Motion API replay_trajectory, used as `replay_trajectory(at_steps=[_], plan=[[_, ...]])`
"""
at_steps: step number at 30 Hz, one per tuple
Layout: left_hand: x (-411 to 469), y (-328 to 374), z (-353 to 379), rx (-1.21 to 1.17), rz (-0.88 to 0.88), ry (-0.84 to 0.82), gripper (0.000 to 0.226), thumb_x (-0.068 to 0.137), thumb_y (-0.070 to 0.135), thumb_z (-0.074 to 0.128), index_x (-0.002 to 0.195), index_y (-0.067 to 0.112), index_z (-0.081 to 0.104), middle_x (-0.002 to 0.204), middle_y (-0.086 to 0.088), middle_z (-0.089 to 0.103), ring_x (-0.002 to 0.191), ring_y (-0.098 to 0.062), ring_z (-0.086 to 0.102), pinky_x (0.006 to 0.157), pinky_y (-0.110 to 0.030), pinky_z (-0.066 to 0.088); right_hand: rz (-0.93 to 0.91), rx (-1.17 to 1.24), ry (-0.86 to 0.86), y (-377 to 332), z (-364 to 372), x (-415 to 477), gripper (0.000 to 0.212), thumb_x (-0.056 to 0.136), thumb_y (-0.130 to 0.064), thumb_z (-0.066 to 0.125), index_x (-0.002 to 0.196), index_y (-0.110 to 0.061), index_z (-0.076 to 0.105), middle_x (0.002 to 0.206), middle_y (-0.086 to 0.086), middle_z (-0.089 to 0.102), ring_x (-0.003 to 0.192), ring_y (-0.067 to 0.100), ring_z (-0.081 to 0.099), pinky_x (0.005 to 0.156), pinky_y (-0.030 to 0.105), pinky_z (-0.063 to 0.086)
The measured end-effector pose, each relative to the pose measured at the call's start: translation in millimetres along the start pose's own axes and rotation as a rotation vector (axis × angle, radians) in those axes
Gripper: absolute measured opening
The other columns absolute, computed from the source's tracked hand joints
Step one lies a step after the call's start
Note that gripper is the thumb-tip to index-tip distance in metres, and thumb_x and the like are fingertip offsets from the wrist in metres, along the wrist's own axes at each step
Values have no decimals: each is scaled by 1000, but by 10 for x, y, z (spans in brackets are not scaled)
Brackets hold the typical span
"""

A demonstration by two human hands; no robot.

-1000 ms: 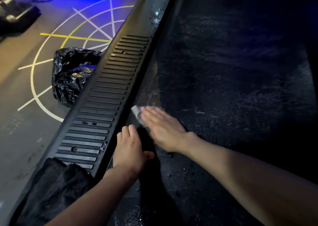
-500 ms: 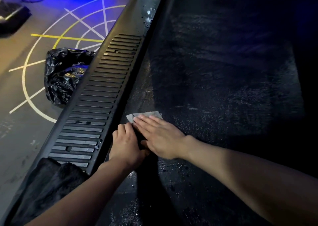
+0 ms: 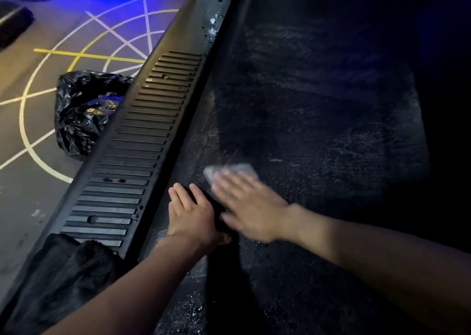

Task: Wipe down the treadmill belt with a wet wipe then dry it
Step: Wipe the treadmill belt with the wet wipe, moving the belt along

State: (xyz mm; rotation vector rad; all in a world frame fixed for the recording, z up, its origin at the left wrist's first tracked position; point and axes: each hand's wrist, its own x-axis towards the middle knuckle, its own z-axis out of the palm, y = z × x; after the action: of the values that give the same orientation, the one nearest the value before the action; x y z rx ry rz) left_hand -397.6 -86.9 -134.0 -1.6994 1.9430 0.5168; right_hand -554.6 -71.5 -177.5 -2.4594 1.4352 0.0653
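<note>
Both hands lay flat with straight fingers, and neither one was curled round anything. The left hand [image 3: 190, 215] rested on the left edge of the treadmill belt [image 3: 318, 130], just beside the side rail [image 3: 142, 136]. The right hand [image 3: 251, 207] looked blurry and pressed down on the wet wipe [image 3: 230, 170], which lay on the belt with its far end poking out past the fingertips. Far on the left, the room had a grey floor [image 3: 25, 207] painted with white and yellow curved lines, and blue light fell on its far part. A dark boxy thing [image 3: 12, 26] sat near the top left corner, too dark to tell what it was. A shiny black plastic bag [image 3: 81, 113] lay crumpled on the floor, right next to the outer side of the rail. The rail was long and black, with many raised ribs across it, and it ran from the near left up to the far middle. A dark fuzzy cloth [image 3: 63, 271] lay over its near end, and small water drops [image 3: 212, 27] shone at its far end. Right of the rail, the belt was wide, black and rough, with wet shiny specks near the hands. Its right side sank into deep shadow. Both bare forearms reached in from the near side and covered part of the belt.
</note>
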Motion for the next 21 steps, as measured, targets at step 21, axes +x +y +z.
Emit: replay_trajectory(at_steps=[21], plan=[[-19,247,-17,57,109,-38,143,65,60,79,148,15,-28,150,-33,-29,142,-45,-25,119,-54,0,243,-4,-8,448,-168,-334,67,105,-51,12,157,-15,-10,165,4,-17,150,17,-23,122,39,-13]])
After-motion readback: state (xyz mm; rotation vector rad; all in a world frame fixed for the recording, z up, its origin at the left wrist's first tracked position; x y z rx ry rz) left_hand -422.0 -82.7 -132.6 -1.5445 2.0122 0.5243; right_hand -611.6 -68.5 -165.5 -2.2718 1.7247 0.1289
